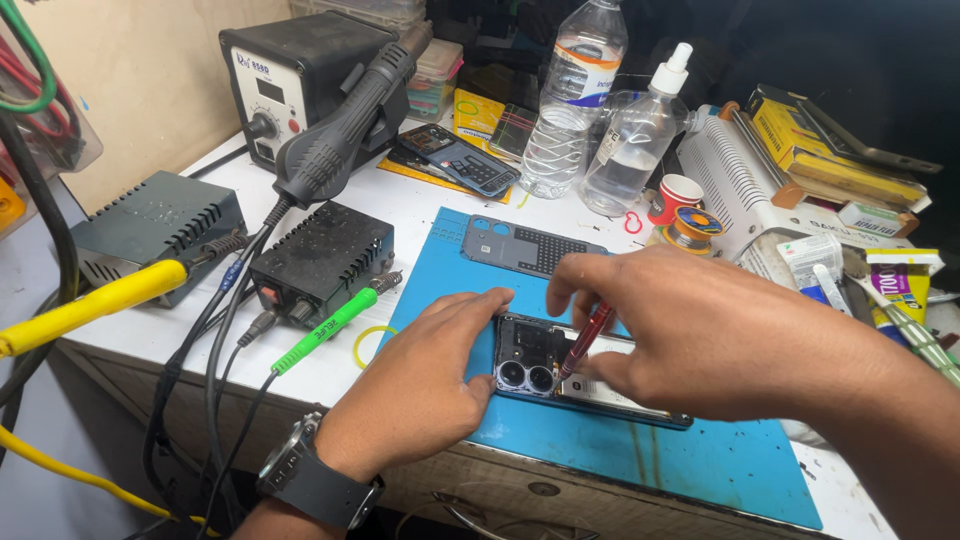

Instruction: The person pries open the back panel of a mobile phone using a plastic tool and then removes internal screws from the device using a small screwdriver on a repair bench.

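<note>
Phone (585, 385) lies back-open on blue mat (700, 455), under both hands. Left hand (425, 390) presses its corner, fingers together and flat. Right hand (700, 335) fingers pinch red screwdriver (585, 340), tip on inner frame. Removed back cover (525, 245) rests just beyond fingers; inner plate still in place.

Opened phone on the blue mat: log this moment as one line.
left hand: steadies opened phone | right hand: holds red screwdriver, tip on phone | blue mat

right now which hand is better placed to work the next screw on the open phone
Right, probably. The right hand already holds the red screwdriver with its tip down on the phone. The left hand lies flat, pressing the phone's edge on the blue mat.
</note>
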